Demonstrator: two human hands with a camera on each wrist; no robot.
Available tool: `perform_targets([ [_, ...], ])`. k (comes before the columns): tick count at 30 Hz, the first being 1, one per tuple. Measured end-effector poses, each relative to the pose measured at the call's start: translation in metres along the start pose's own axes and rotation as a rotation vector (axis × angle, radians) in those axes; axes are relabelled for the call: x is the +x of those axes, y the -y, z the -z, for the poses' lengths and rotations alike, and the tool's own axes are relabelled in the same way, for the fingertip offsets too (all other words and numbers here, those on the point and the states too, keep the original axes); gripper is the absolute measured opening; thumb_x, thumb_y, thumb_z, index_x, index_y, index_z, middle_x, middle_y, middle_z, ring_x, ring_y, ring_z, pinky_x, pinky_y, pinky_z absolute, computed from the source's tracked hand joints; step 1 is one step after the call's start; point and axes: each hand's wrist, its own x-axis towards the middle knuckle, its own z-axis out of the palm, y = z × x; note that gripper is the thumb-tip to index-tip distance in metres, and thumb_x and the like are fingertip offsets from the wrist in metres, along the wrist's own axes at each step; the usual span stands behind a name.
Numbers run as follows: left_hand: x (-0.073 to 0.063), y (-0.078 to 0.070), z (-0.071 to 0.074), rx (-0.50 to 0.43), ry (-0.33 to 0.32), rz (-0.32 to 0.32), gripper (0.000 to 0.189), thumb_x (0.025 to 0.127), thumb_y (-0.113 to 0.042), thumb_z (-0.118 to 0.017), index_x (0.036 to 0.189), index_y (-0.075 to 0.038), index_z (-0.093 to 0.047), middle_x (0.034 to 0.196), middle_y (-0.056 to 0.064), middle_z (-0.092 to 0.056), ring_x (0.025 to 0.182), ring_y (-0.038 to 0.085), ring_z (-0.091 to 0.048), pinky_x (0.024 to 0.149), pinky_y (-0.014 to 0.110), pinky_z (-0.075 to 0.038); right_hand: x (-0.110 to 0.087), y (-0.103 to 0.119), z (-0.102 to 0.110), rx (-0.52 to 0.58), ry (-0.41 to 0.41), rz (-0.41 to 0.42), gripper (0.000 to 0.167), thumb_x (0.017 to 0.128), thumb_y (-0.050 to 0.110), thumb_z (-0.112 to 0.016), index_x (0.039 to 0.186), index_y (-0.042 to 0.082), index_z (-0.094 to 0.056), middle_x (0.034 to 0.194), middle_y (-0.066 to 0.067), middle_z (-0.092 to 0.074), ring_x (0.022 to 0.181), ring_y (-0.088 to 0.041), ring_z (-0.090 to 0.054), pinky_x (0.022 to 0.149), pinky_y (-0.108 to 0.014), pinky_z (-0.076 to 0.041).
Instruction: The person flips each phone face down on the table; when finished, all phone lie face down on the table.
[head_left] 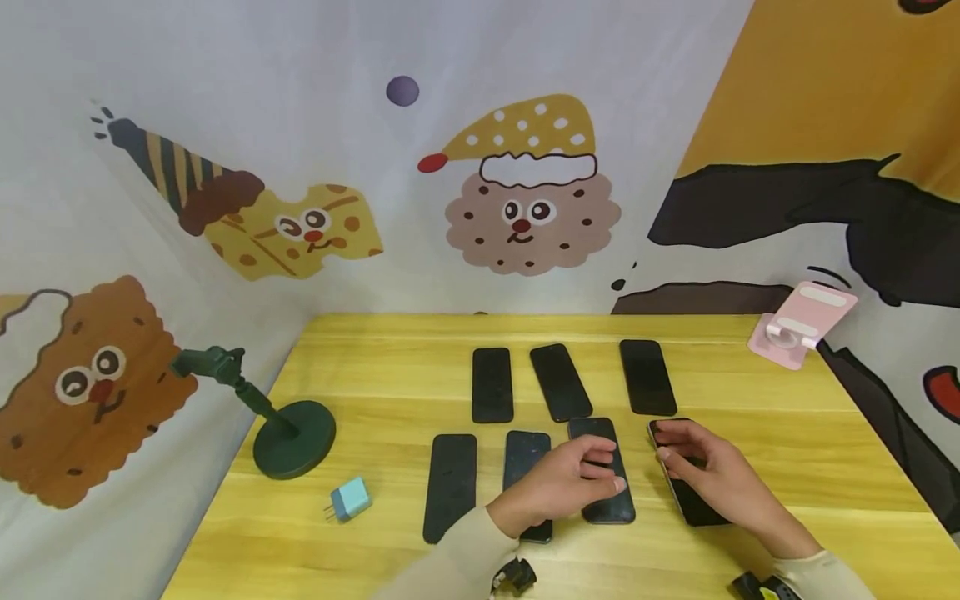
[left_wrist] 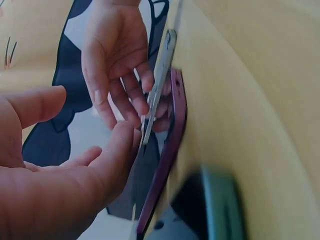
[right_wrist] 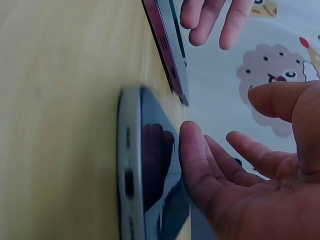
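Note:
Several dark-screened phones lie face up on the table in two rows. My left hand (head_left: 562,482) hovers with relaxed, slightly bent fingers over a front-row phone (head_left: 609,507) that shows a purple edge (left_wrist: 176,125) in the left wrist view. At the right end of that row lies a silver-edged phone (head_left: 697,504). My right hand (head_left: 716,477) is over it, fingers loosely bent close above its screen, thumb apart from them. In the right wrist view the fingers (right_wrist: 200,165) are mirrored in the glass of this phone (right_wrist: 132,165). Neither hand grips anything.
Three phones, left (head_left: 492,385), middle (head_left: 561,382) and right (head_left: 648,377), form the back row. Two more, one at the far left (head_left: 450,483) and one partly under my left arm (head_left: 525,454), lie in front. Around them are a green stand (head_left: 294,440), a blue charger (head_left: 351,498) and a pink stand (head_left: 813,312).

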Motion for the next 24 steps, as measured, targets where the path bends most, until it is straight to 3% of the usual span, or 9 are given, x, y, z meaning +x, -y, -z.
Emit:
perform_targets([
  [3,0.008,0.001,-0.009,-0.054,0.002,0.001,0.053,0.103,-0.021,-0.071,0.152,-0.014,-0.053,0.146,0.006,-0.061,0.126,0.013,-0.065,0.099,0.028,-0.057,-0.001,-0.003,0.006,-0.026,-0.014,-0.027,0.048,0.107,0.024,-0.065,0.146,-0.003,-0.054,0.132,-0.025,-0.066,0.101,-0.005,-0.070,0.077,-0.024,-0.063],
  [9,0.025,0.002,-0.024,-0.120,0.007,0.039,0.056,0.102,-0.020,-0.072,0.154,-0.015,-0.051,0.148,0.007,-0.058,0.126,0.017,-0.065,0.101,0.034,-0.058,-0.005,-0.010,0.019,-0.182,-0.074,-0.070,0.048,0.105,0.030,-0.068,0.143,0.001,-0.059,0.131,-0.020,-0.069,0.100,0.011,-0.060,0.079,-0.018,-0.058],
  [11,0.029,0.002,-0.028,-0.133,0.010,0.054,0.058,0.102,-0.019,-0.072,0.156,-0.014,-0.049,0.149,0.008,-0.057,0.128,0.020,-0.064,0.101,0.036,-0.058,-0.006,-0.012,0.022,-0.228,-0.093,-0.087,0.048,0.105,0.032,-0.069,0.141,0.001,-0.061,0.131,-0.019,-0.070,0.102,0.005,-0.062,0.079,-0.017,-0.056],
  [17,0.038,0.001,-0.036,-0.196,0.024,0.072,0.063,0.103,-0.016,-0.071,0.159,-0.014,-0.044,0.153,0.012,-0.056,0.130,0.026,-0.065,0.100,0.037,-0.059,-0.009,-0.016,0.032,-0.243,-0.094,-0.171,0.057,0.106,0.038,-0.067,0.144,-0.003,-0.057,0.138,-0.028,-0.064,0.116,-0.040,-0.068,0.074,-0.019,-0.055],
  [20,0.042,0.002,-0.040,-0.280,0.044,0.087,0.062,0.103,-0.011,-0.069,0.160,-0.012,-0.042,0.152,0.015,-0.056,0.125,0.029,-0.069,0.102,0.040,-0.059,-0.009,-0.019,0.035,-0.233,-0.075,-0.214,0.062,0.106,0.041,-0.065,0.147,-0.005,-0.053,0.140,-0.031,-0.062,0.120,-0.045,-0.066,0.074,-0.019,-0.054],
  [24,0.044,0.002,-0.045,-0.336,0.060,0.102,0.062,0.104,-0.009,-0.068,0.160,-0.009,-0.041,0.149,0.016,-0.058,0.125,0.031,-0.069,0.104,0.043,-0.059,-0.011,-0.024,0.036,-0.223,-0.057,-0.230,0.063,0.106,0.041,-0.065,0.146,-0.005,-0.053,0.140,-0.031,-0.062,0.119,-0.041,-0.067,0.076,-0.016,-0.052],
])
